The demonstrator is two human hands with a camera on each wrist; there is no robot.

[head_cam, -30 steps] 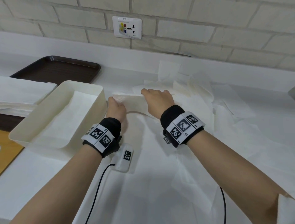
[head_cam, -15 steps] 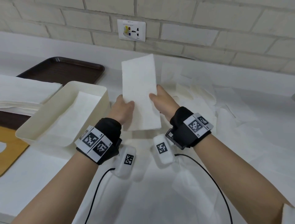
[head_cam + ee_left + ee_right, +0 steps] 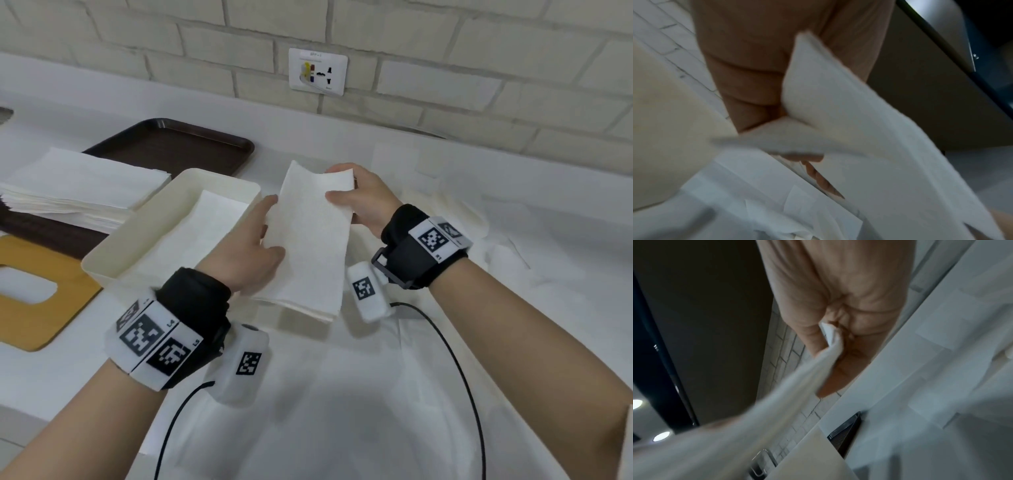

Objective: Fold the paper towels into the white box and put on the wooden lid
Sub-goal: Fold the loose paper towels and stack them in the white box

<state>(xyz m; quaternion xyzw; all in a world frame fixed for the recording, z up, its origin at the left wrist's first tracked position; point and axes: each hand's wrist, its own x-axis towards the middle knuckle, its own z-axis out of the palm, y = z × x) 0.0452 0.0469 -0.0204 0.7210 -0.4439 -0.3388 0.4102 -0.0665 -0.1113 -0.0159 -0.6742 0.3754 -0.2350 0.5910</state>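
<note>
A folded white paper towel [image 3: 311, 246] is held in the air between both hands, just right of the white box [image 3: 113, 250]. My left hand [image 3: 250, 240] grips its left edge, thumb on top; the left wrist view shows the towel [image 3: 838, 113] against that hand [image 3: 760, 73]. My right hand [image 3: 363, 202] pinches the towel's far right corner; in the right wrist view the towel [image 3: 777, 402] runs out from between its thumb and fingers [image 3: 838, 305]. One flat towel [image 3: 205, 236] lies inside the box. The wooden lid [image 3: 30, 308], with an oval slot, lies flat left of the box.
A stack of paper towels [image 3: 78, 185] sits on a dark brown tray [image 3: 171, 144] at the back left. Loose unfolded towels [image 3: 452, 212] cover the counter to the right and in front. Cables [image 3: 455, 377] hang from both wrists. A brick wall with a socket [image 3: 318, 72] stands behind.
The hands pressed the towel on the counter, then lifted it upright. Now it is tilted lower and nearer the box, and the right hand has moved up to its far corner.
</note>
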